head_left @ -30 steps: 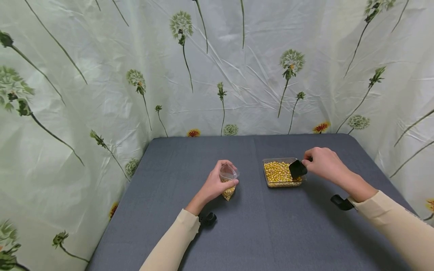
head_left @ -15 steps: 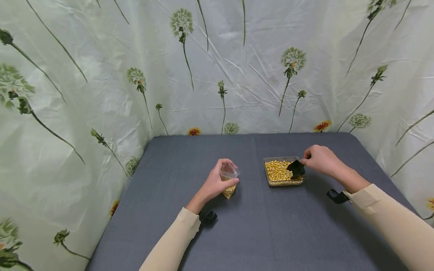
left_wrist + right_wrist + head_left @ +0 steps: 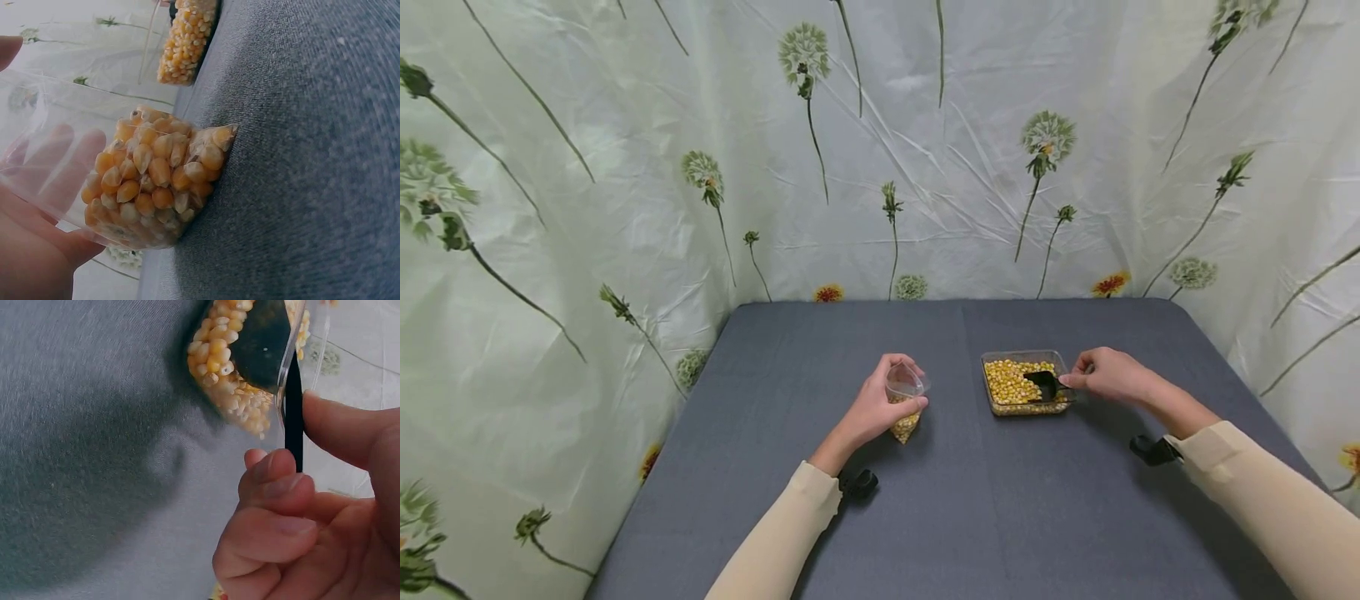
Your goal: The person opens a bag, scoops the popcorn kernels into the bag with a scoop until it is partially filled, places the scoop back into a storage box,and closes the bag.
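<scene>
My left hand (image 3: 880,403) grips a clear plastic bag (image 3: 56,119) around its upper part, the mouth spread wide. Corn kernels (image 3: 150,175) fill the bag's lower part, and its pointed bottom corner is down at the cloth. On the right, my right hand (image 3: 1108,375) pinches the thin handle of a black scoop (image 3: 1043,383) between thumb and fingers. The scoop's head sits among the kernels in a clear rectangular container (image 3: 1000,407). In the right wrist view the dark scoop head (image 3: 259,340) shows through the container's wall, its handle crossing the rim.
A grey cloth (image 3: 925,517) covers the table. Behind it hangs a pale curtain (image 3: 955,167) printed with dandelions. Black camera mounts (image 3: 1153,450) stick out below both wrists, close over the table.
My right hand has lowered toward the container, and the scoop has tipped from steep to flatter, moving left into the kernels. The left hand and the bag stay in place.
</scene>
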Demonstrator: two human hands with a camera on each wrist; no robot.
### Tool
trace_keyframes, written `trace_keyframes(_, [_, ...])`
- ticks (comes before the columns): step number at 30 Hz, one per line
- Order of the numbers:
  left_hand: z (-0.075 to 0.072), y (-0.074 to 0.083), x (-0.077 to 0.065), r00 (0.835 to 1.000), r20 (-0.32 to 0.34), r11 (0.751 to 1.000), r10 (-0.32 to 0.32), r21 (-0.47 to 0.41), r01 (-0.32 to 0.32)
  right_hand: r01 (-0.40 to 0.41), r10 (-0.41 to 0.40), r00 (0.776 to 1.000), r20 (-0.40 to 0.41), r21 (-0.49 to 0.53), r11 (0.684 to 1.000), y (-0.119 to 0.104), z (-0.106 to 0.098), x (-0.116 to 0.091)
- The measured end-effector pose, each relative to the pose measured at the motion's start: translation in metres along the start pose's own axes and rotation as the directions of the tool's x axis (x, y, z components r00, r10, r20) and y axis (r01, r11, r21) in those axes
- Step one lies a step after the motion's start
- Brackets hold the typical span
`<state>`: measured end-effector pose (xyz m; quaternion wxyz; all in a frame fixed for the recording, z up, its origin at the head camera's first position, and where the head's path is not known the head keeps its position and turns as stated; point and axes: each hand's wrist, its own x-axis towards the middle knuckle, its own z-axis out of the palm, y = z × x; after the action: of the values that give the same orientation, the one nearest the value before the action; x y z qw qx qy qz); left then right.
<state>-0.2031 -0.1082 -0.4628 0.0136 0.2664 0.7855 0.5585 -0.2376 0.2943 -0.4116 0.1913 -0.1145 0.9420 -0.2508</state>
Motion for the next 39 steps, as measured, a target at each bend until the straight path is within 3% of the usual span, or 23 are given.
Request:
trace_keyframes(5, [0.001, -0.019, 0.002, 1.000, -0.013, 1.000, 0.000, 0.004, 0.000, 0.019, -0.019, 1.000, 0.001, 0.019, 1.000, 0.002, 0.007, 0.003])
trace_keyframes(13, [0.001, -0.021, 0.000, 1.000, -0.013, 1.000, 0.022, 0.015, -0.022, 0.065, -0.066, 0.998, 0.009, 0.039, 0.997, 0.003, 0.013, 0.001])
trace_keyframes(17, [0.001, -0.022, 0.000, 1.000, -0.012, 1.000, 0.026, 0.018, -0.026, 0.039, -0.038, 0.999, -0.013, 0.053, 0.998, 0.002, 0.013, -0.004])
trace_keyframes(23, [0.001, -0.021, 0.001, 1.000, -0.015, 1.000, 0.024, 0.005, -0.024, 0.047, -0.043, 0.996, -0.084, 0.046, 0.998, 0.006, 0.014, -0.005])
trace_keyframes(31, [0.000, -0.020, 0.002, 1.000, -0.010, 1.000, 0.003, -0.008, -0.003, 0.088, -0.086, 0.973, -0.216, -0.003, 0.996, 0.008, 0.019, -0.005])
trace_keyframes(39, [-0.001, 0.011, -0.002, 1.000, -0.009, 1.000, -0.005, 0.000, 0.005, 0.099, -0.095, 0.964, -0.249, 0.001, 0.995, 0.009, 0.024, -0.009])
